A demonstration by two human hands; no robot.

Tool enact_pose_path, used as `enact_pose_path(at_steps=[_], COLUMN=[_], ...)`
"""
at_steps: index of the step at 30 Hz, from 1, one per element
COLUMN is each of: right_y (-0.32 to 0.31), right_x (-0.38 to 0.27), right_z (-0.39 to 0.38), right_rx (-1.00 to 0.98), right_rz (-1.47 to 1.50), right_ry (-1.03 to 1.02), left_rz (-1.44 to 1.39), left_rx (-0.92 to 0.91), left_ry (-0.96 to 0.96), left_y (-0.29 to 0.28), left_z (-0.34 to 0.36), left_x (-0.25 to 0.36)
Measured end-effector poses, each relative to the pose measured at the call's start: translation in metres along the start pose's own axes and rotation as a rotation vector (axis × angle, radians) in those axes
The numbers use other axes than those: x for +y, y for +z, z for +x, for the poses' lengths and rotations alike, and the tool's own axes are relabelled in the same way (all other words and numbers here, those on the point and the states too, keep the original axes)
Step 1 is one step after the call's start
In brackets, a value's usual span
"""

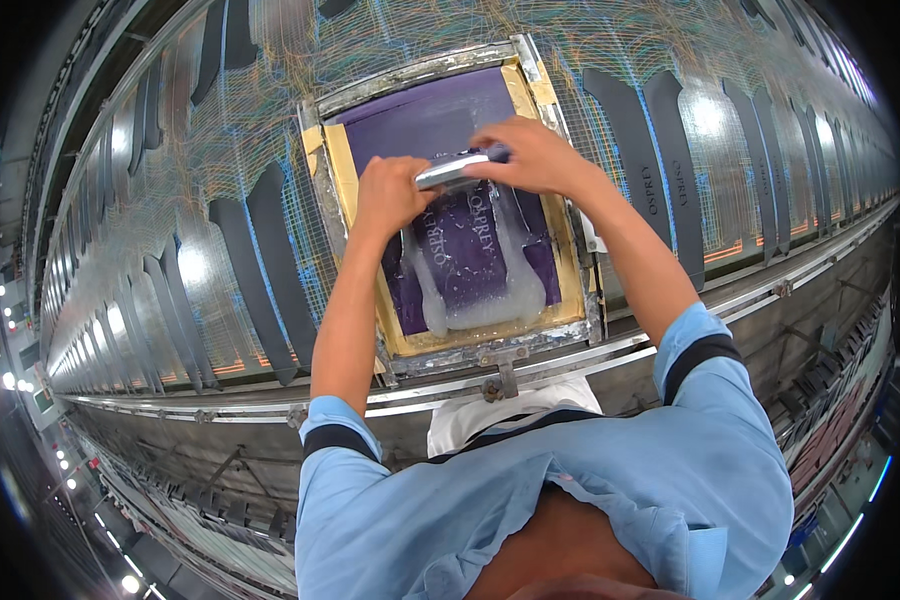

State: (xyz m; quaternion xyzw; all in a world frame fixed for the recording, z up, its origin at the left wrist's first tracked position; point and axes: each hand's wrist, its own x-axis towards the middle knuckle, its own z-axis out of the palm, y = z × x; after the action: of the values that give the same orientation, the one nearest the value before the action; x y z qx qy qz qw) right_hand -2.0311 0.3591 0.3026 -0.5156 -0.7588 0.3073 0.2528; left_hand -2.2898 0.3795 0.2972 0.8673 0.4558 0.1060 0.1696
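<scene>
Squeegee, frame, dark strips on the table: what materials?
Squeegee: looks like bare metal, shiny with glare; both hands grip it. Frame: dull grey metal, tan tape along its inner edge. Dark strips: flat matte pieces, probably fabric or synthetic sheet; cannot tell which.

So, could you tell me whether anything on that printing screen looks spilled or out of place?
Nothing stands out. Both hands grip the squeegee on the purple screen; the pale ink pooled at its near end stays inside the frame.
</scene>
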Motion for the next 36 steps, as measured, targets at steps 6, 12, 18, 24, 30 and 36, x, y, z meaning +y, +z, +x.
enact_pose_path(at_steps=[6, 12, 18, 24, 30, 36], right_y=[0.042, 0.079, 0.074, 0.043, 0.043, 0.072], right_x=[-0.001, -0.039, -0.037, -0.01, 0.001, -0.016], right_z=[0.032, -0.102, -0.111, 0.018, 0.04, -0.037], right_rx=[-0.175, -0.147, -0.171, -0.21, -0.227, -0.168], right_rz=[-0.408, -0.373, -0.35, -0.42, -0.385, -0.384], right_ry=[-0.052, -0.201, -0.179, -0.118, -0.051, -0.109], left_rz=[0.013, -0.046, -0.046, 0.076, 0.035, -0.042], left_rx=[0.036, 0.052, 0.047, 0.05, 0.064, 0.084], left_ry=[-0.019, 0.009, 0.053, 0.014, -0.011, 0.023], left_y=[0.005, 0.046, 0.036, 0.002, 0.007, 0.029], left_z=[0.013, -0.123, -0.12, -0.014, 0.007, -0.06], left_x=[-0.004, 0.058, 0.068, 0.005, -0.008, 0.027])
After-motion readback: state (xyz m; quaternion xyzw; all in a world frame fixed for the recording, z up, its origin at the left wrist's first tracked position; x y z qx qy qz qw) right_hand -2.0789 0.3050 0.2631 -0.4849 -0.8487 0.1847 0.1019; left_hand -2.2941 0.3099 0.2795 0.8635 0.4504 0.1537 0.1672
